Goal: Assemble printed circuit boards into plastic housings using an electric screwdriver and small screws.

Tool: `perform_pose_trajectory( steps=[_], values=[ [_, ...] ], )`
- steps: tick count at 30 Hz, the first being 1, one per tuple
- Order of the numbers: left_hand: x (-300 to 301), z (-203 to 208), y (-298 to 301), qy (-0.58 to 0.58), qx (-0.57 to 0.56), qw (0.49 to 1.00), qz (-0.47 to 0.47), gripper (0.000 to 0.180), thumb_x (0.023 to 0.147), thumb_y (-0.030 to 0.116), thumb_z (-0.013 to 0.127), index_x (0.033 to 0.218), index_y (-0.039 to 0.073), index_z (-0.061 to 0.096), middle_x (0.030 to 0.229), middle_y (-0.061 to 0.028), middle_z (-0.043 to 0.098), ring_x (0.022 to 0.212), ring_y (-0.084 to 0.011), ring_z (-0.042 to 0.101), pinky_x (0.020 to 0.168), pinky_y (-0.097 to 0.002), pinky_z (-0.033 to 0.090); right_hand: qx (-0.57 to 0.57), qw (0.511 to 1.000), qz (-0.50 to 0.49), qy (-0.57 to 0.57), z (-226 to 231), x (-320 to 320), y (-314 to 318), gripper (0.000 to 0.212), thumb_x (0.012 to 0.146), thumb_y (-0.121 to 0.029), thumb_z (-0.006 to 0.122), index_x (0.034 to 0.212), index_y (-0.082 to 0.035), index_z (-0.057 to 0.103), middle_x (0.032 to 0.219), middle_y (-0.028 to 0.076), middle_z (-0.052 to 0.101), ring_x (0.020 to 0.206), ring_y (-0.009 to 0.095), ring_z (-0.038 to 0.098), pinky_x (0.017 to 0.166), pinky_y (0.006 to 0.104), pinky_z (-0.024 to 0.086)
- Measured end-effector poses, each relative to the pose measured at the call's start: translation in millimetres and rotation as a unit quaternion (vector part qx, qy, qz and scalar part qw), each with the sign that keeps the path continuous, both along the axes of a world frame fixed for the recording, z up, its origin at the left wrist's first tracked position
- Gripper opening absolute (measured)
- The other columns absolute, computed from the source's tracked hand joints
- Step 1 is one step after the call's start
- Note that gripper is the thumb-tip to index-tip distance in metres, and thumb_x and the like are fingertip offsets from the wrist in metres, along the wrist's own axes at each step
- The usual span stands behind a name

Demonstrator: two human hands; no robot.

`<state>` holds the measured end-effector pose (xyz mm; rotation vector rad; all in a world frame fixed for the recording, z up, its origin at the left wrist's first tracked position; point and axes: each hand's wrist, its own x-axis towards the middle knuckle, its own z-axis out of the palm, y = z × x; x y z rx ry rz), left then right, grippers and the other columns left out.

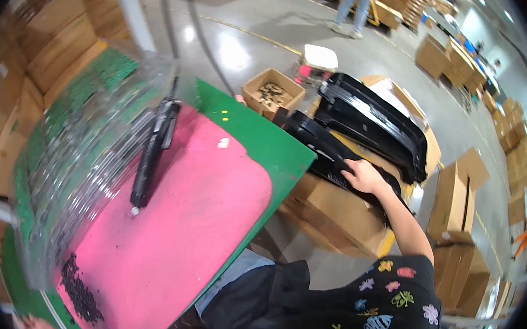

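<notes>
My right hand [366, 176] reaches out to the right and grips a long, glossy black moulded plastic part [316, 138], fingers over its upper face. The part lies on a cardboard box beside the table. A second black moulded part [374, 115], curved and trough-like, lies just behind it. At the lower left rim, only a bit of my left hand [39, 325] shows at the table's edge; its fingers cannot be made out. Over the pink mat [211, 185] hangs a black power screwdriver [154, 148], and a pile of small black pieces [82, 293] is near the left hand.
Clear plastic sheeting [81, 167] covers the left side of the green table [260, 136]. An open carton of small parts [273, 93] and a white-topped stool [320, 58] stand beyond. Cardboard boxes [461, 194] line the right. A person [354, 6] stands far off.
</notes>
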<state>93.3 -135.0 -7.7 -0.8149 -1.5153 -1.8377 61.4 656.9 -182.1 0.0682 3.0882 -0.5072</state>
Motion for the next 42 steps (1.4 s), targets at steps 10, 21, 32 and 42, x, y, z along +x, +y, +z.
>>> perform_pose_trajectory(
  steps=[10,21,32,42],
  values=[
    [-65,-16,135,-0.136,-0.195,0.969,0.063,0.029,0.086,0.011,0.056,0.114,0.006,0.047,0.097,-0.0094,0.054,0.085,-0.0185,0.049,0.077,-0.0307,0.042,0.084,0.962,0.241,0.094,153,-3,-142,0.013,0.074,0.001,0.063,0.077,-0.002,0.051,0.07,0.017,0.052,0.06,0.038,0.056,0.054,0.0439,0.045],
    [-58,-28,135,-0.352,-0.395,0.849,-0.024,0.029,0.082,0.026,0.076,0.097,0.002,0.067,0.086,-0.0104,0.068,0.08,-0.0229,0.067,0.071,-0.036,0.053,0.134,0.708,0.685,-0.105,200,-75,-352,0.04,0.09,-0.046,0.061,0.088,-0.007,0.054,0.07,0.01,0.061,0.061,0.032,0.065,0.05,0.0396,0.052],
    [-54,-26,120,-0.21,-0.557,0.801,0.064,0.021,0.079,0.017,0.072,0.094,0.006,0.065,0.091,-0.0081,0.066,0.095,-0.0301,0.063,0.078,-0.043,0.052,0.323,0.873,0.256,0.261,192,-391,-379,0.07,0.074,-0.001,0.07,0.137,-0.013,0.043,0.12,0.011,0.057,0.12,0.03,0.052,0.094,0.0443,0.048],
    [-61,-42,118,-0.21,-0.506,0.826,0.133,0.017,0.082,0.015,0.071,0.09,0.004,0.061,0.085,-0.0106,0.063,0.081,-0.034,0.064,0.067,-0.0438,0.049,0.29,0.909,0.247,0.168,190,-393,-405,0.089,0.076,0.005,0.063,0.152,-0.02,0.023,0.131,0.019,0.056,0.123,0.033,0.054,0.102,0.0452,0.042]
  ],
)
